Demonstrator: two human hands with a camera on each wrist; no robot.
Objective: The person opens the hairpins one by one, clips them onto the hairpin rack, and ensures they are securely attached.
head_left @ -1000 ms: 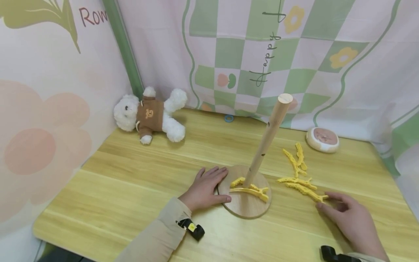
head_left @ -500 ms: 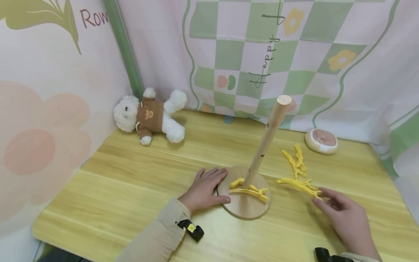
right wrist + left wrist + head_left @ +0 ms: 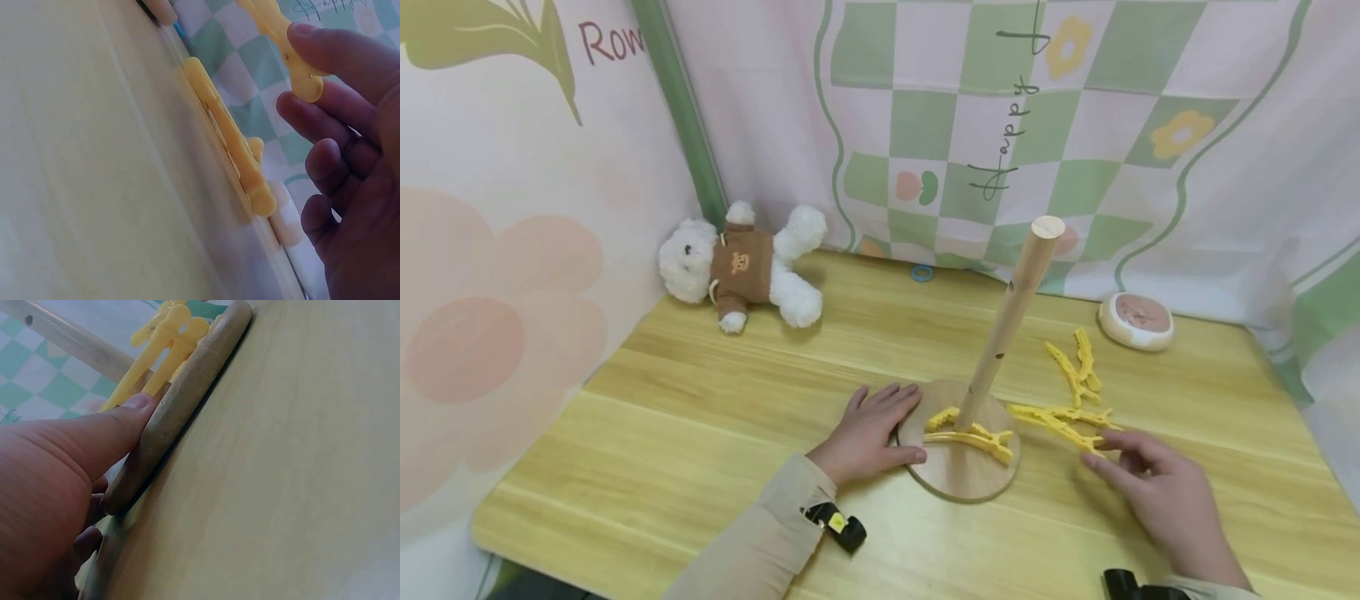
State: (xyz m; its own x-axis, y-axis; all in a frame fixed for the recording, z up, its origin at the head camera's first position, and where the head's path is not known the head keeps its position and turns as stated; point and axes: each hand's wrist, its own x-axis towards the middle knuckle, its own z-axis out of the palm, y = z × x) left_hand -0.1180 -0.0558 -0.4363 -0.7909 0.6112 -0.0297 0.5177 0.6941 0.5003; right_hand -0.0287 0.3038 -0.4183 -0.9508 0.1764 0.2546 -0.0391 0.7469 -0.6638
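My left hand rests with straight, spread fingers against the round wooden base of an upright post; in the left wrist view its thumb lies at the base's rim. Two yellow alligator hair clips lie on that base by the post's foot. To the right, my right hand pinches the tail end of another yellow hair clip between thumb and fingers, raised above the table. Behind it on the table lies a further clip, partly overlapped in the head view.
Two more yellow clips lie crossed farther back. A white-and-pink rounded object sits at the back right, near the curtain. A small blue ring lies at the back edge. A white plush toy lies at the back left.
My right hand has lifted the clip it pinches and carried it left, toward the base. The left hand stays where it was on the base.
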